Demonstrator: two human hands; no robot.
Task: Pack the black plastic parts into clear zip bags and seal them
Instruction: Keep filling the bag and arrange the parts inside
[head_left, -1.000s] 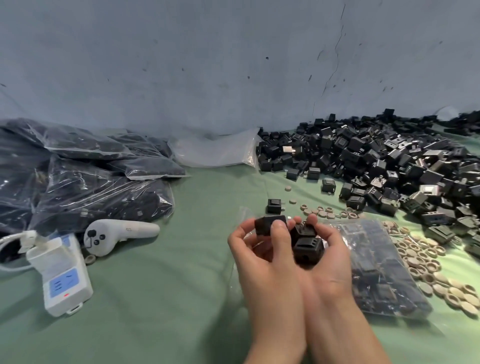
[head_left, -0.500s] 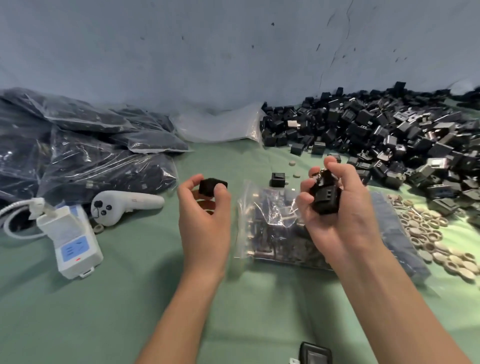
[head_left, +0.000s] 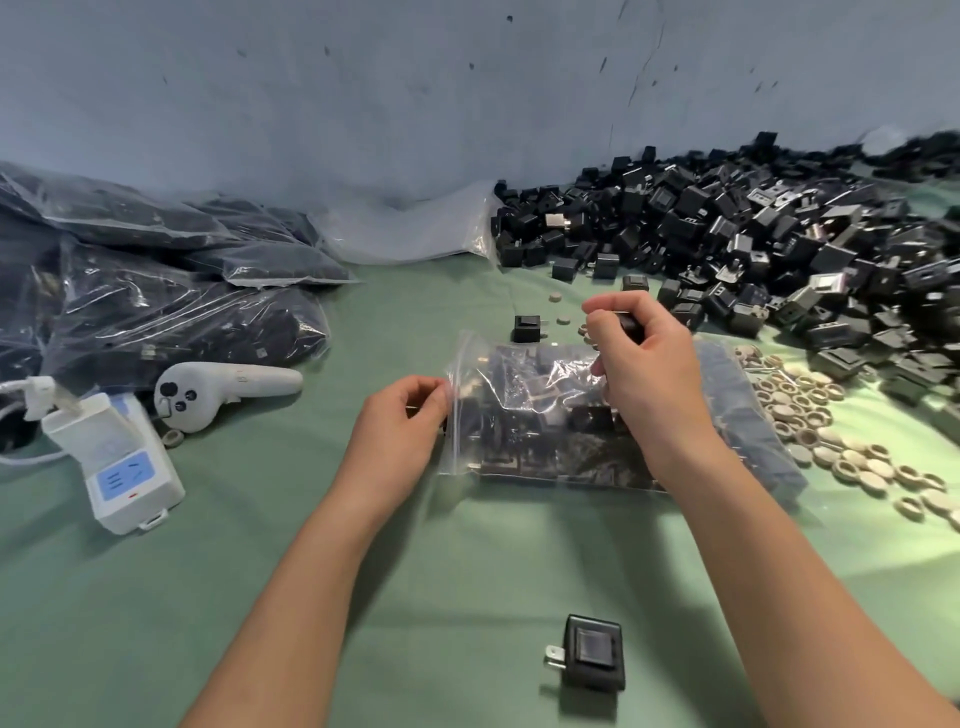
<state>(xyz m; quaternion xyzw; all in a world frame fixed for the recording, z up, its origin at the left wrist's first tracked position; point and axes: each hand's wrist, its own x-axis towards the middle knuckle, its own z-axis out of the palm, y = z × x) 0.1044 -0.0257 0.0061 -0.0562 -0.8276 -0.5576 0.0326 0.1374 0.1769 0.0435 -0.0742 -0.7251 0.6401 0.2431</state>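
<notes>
A clear zip bag partly filled with black plastic parts lies in the middle of the green table. My left hand pinches the bag's open left edge. My right hand is closed around black parts above the bag's top side. A big heap of loose black parts covers the back right. One single part sits just behind the bag, and another lies near me between my forearms.
Filled sealed bags are stacked at the left, with an empty clear bag behind against the wall. A white controller and a white power strip lie at the left. Beige rings are scattered at the right.
My hands separated, then came down to the bag. The left hand no longer shows its black part and now pinches the bag's edge. The right hand moved over the bag.
</notes>
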